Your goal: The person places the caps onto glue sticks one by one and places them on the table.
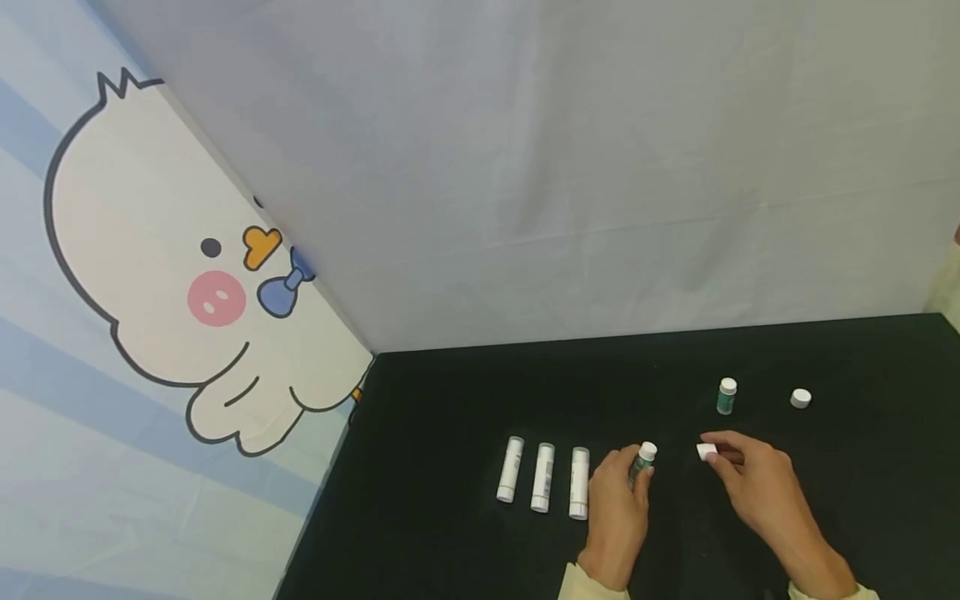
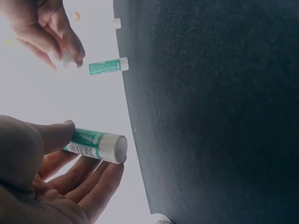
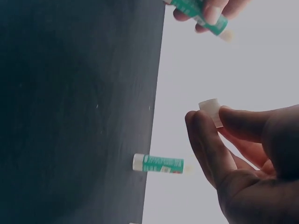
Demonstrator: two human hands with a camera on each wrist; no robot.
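Observation:
My left hand [image 1: 617, 510] grips an uncapped glue stick [image 1: 646, 457] with a green label and a white base. The left wrist view shows the base of this glue stick [image 2: 113, 148] and the thumb pressed along its label. My right hand [image 1: 767, 485] pinches a small white cap [image 1: 707, 451] between thumb and fingertips, apart from the glue stick. In the right wrist view the cap [image 3: 211, 112] is held level with the fingertips. A second uncapped green glue stick [image 1: 725, 397] stands upright beyond the hands, its pale tip exposed.
Another white cap [image 1: 801, 398] sits on the black table [image 1: 450, 392], right of the standing glue stick. Three white tubes, including a left one [image 1: 510, 470], a middle one [image 1: 542, 478] and a right one [image 1: 579, 483], form a row beside my left hand. A pale curtain [image 1: 637, 167] hangs behind.

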